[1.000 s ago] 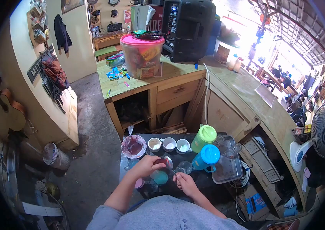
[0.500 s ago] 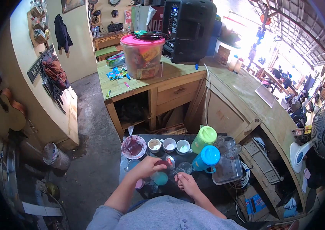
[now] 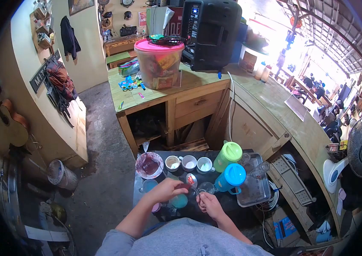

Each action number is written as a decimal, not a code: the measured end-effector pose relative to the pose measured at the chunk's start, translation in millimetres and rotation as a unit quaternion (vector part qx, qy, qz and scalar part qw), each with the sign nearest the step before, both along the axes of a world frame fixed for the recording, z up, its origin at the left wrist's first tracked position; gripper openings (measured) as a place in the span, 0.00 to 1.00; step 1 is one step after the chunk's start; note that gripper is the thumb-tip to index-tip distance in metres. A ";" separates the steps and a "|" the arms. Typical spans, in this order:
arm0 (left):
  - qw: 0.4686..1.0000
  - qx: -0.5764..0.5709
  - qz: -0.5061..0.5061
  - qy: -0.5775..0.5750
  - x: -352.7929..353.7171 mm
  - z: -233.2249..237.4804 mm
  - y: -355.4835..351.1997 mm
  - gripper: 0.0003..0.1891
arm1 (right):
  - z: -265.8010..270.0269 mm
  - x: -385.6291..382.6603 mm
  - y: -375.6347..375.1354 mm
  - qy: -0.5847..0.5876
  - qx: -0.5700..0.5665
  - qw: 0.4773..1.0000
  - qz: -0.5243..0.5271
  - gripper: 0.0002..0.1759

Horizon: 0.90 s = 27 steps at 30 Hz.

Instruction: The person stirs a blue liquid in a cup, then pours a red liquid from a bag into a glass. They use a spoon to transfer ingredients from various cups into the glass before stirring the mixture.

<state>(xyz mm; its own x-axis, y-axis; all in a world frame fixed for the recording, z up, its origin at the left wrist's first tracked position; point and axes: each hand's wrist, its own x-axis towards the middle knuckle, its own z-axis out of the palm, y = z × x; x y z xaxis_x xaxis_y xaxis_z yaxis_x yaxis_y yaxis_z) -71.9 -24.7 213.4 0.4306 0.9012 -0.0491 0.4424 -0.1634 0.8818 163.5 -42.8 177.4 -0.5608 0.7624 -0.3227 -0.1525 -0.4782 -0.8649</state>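
Note:
My right hand grips the handle of a metal spoon, with something red in its bowl. My left hand is closed around a small dark red object, mostly covered by the fingers, whose kind I cannot tell. Below that hand stands a glass of turquoise liquid, with a pink one to its left. A clear glass is beside the spoon. Three white cups with pale contents line up behind, to the right of a bowl smeared dark red.
A green pitcher and a blue pitcher stand at the right, by a clear plastic tray with glasses. Beyond the dark table is a wooden counter carrying a pink-lidded tub and a black speaker.
My left hand has tipped down slightly, lowering the red object beside the spoon. The spoon bowl now shows more openly, with red in it. My right hand has barely moved.

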 end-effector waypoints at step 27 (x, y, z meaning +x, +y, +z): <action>0.907 -0.318 0.038 -0.275 62.6 -88.0 -9.1 0.18 | -15.0 48.7 -1.4 -0.077 -0.010 0.970 -0.231 0.09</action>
